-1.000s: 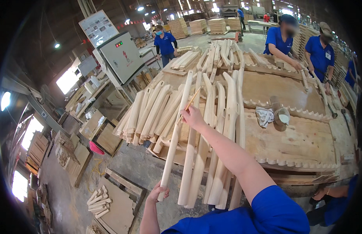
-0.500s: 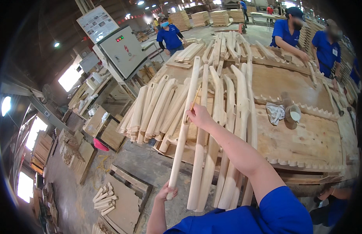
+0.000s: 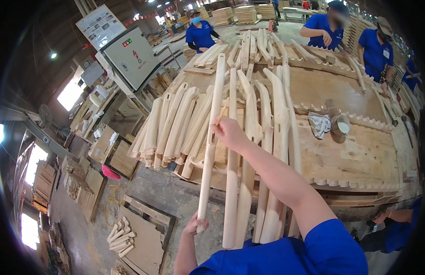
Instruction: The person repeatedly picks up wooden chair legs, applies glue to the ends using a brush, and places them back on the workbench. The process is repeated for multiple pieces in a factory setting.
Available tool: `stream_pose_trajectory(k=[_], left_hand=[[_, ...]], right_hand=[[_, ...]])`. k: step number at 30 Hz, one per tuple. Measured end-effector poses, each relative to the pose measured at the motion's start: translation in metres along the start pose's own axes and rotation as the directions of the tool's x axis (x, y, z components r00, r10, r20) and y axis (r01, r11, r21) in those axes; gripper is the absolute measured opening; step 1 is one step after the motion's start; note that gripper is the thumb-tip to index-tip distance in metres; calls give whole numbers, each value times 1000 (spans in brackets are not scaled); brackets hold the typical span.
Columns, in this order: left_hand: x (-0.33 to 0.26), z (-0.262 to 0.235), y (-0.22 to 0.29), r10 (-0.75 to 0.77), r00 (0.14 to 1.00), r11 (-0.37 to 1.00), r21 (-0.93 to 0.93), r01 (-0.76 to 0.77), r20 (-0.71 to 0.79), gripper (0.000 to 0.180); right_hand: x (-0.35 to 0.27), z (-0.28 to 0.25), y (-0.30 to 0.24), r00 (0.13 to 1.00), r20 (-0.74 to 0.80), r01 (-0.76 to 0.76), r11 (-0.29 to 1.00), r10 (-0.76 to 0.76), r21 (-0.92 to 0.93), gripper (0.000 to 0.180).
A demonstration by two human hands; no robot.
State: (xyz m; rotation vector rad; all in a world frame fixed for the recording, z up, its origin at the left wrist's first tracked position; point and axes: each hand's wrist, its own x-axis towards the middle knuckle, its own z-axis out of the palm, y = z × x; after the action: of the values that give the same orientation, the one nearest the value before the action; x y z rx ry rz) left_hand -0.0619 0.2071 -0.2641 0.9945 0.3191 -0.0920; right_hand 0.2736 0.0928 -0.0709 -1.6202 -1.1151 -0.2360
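Note:
My left hand (image 3: 194,224) grips the lower end of a long pale wooden post (image 3: 209,169). The post slants away from me over the bench, with slots cut through its upper part and middle. My right hand (image 3: 231,133) is closed around a thin yellowish stick (image 3: 222,112), held against the post near its middle slot. The stick's lower tip is hidden by my fingers. To the right lie several similar long wooden posts (image 3: 231,183), some bent at the top. A stack of shorter wooden pieces (image 3: 173,123) sits to the left.
A cup of whitish liquid (image 3: 342,124) and a crumpled white cloth (image 3: 319,125) sit on the plywood bench (image 3: 354,160). Co-workers in blue (image 3: 324,30) stand at its far side. An electrical cabinet (image 3: 132,59) stands left; small wooden pieces (image 3: 122,237) lie on a low board.
The view has shifted slightly. My right hand stays at the post's middle slot with the stick, and my left hand keeps its hold. A far co-worker's arm has lifted from the bench.

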Motion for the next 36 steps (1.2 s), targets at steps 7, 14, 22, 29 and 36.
stream_pose_trajectory(k=[7, 14, 22, 29, 36], left_hand=[[-4, 8, 4, 31, 994, 996, 91, -22, -104, 69], [-50, 106, 147, 431, 801, 265, 907, 327, -415, 67], [-80, 190, 230, 726, 687, -569, 591, 571, 35, 62], [-71, 194, 194, 727, 685, -493, 728, 476, 45, 69], [-66, 142, 122, 512, 777, -252, 801, 543, -366, 73]], right_hand=[[2, -3, 4, 997, -8, 75, 992, -76, -101, 15], [11, -41, 21, 872, -449, -22, 934, 193, 357, 18], [12, -40, 27, 894, -329, -108, 859, 305, 501, 18], [16, -40, 29, 883, -283, -172, 819, 374, 547, 18], [19, -36, 34, 876, -267, -204, 810, 402, 550, 20]])
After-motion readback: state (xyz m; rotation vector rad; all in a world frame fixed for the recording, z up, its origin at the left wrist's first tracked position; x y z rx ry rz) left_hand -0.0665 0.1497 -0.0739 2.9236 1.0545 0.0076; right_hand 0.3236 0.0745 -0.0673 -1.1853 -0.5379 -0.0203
